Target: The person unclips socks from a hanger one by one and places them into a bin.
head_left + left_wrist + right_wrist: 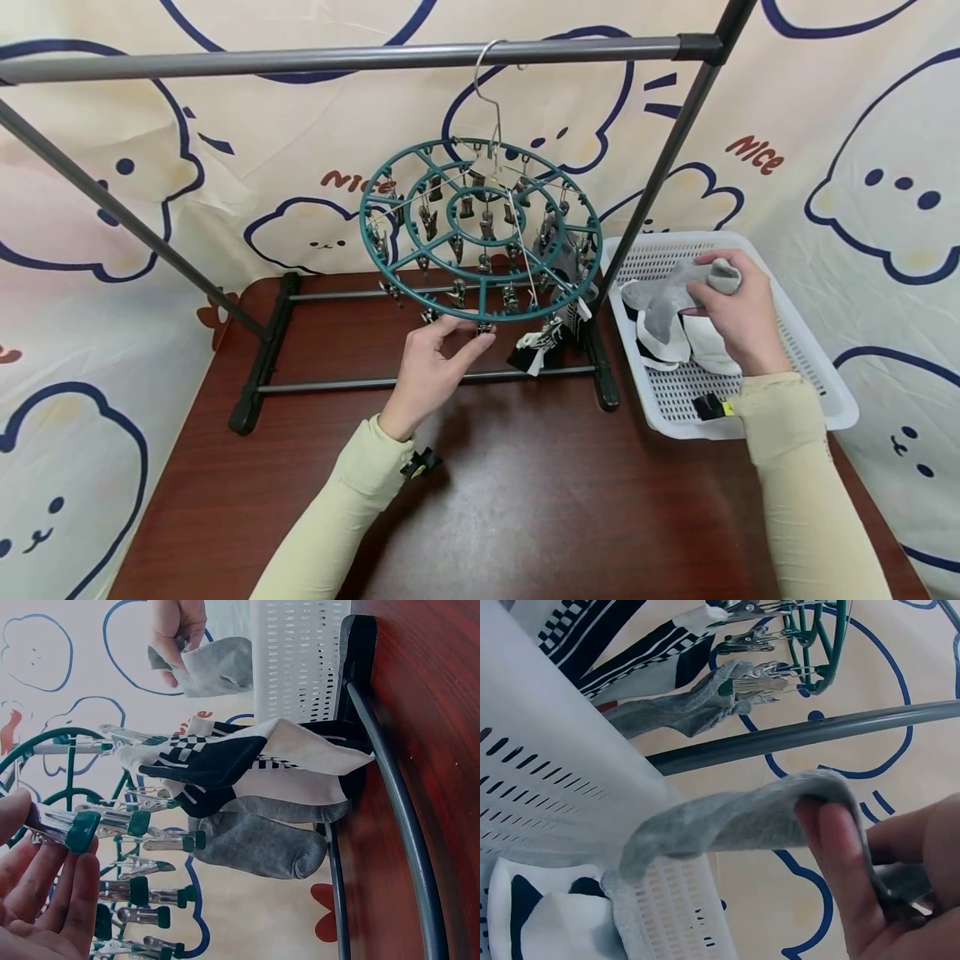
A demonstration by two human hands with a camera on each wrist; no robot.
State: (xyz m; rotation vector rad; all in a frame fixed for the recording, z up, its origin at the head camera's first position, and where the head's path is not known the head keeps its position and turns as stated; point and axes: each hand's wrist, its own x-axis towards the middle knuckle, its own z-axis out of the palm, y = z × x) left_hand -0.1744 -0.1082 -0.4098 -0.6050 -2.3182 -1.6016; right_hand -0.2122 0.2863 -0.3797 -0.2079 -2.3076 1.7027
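While the worktop [525,508] carries everything, the rack [360,60] stands across its far part, bar up top. Over to the right sits the basket [690,430], with white socks [708,343] lying inside. From the rack comes the hanger [483,298], round and green, and off its right side dangle the hung socks [292,787], grey ones and checked black-and-white ones.

Now to the hands! The right hand [738,312] has its fingers curled round the grey sock [742,817], held above the basket, one end drooping towards it; whether that end touches anything, I cannot tell. And the left hand [431,367], at the near edge of the hanger, pinches a clip [60,825] between thumb and fingers; whether its jaws are parted, I can't say.

For a tidy peg, I'd bring the sock over cuff first, squeeze the clip wide before feeding the edge in, let go only once the fabric sits deep, and steady the hanger so it doesn't tip.
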